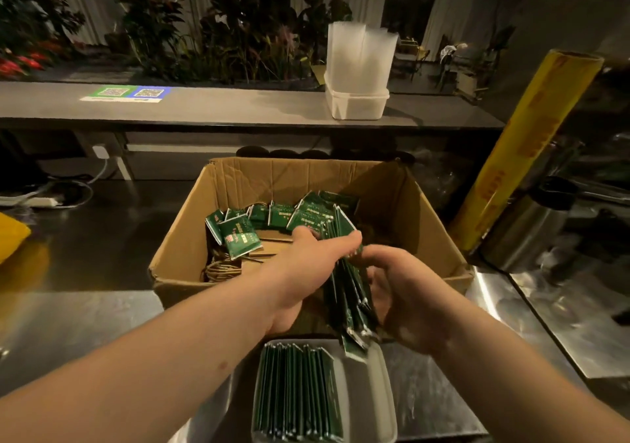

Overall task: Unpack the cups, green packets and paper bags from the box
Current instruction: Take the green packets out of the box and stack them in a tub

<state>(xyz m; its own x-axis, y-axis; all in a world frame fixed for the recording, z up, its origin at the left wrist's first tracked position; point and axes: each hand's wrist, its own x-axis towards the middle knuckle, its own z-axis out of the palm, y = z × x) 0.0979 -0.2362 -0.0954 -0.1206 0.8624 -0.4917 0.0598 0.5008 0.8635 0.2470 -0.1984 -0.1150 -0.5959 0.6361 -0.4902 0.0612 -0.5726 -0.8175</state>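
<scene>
A cardboard box (177, 251) is standing open on the steel bench (78, 320). Inside it, at the left, loose green packets (238, 236) are lying over brown paper bags (269, 250) with cord handles. The left hand (303, 268) is reaching over the near wall and gripping a bundle (347, 292) of green packets, thumb on top. The right hand (405, 296) is curling its fingers round the same bundle from the other side. Below them, a white tray (381, 391) is holding a row of packets (296, 395) on edge. A yellow roll (521, 149) is leaning at the right.
</scene>
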